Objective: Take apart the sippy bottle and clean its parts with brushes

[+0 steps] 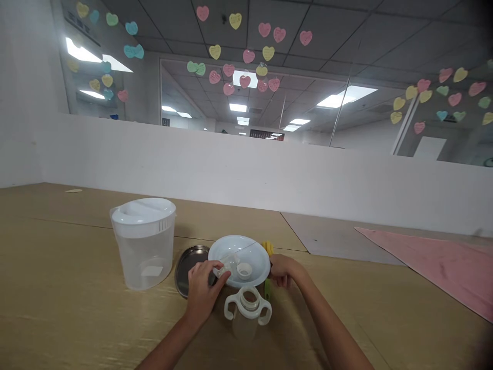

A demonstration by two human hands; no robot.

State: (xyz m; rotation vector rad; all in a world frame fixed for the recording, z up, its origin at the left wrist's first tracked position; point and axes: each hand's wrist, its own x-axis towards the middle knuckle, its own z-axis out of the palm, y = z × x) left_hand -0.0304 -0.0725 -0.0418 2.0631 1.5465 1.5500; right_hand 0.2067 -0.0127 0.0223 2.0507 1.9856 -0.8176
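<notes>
Status: we read this as partway, bottle opened up and in pieces. Handled bottle (247, 311) stands upright, neck uncovered. White ring (244, 271) sits loose in the white bowl (259, 263), and a clear piece (230, 262) is over the bowl's left half, so neither is on the bottle. Left as we judge it: finish with the clear piece; the ring looks loose and unattended. We can't tell from here if the bowl has liquid in it or if any part counts as finished.

Hands: left hand (202, 288) is at the bowl's left edge, thumb and fingertips nearly closed, looks like a pinch on the clear piece. Right hand (284, 269) is at the right rim, fingers curled; we can't tell if they grip the rim or something under it. Yellow item (267, 247) and green item (267, 289) show just beside it, partly hidden.

Positions: clear piece at the left fingertips, ring to its right, well inside the bowl. Bottle is on our side of the bowl, between the forearms, neither hand on it. Metal dish (186, 268) sits left of the bowl, lidded pitcher (145, 252) beyond that.
</notes>
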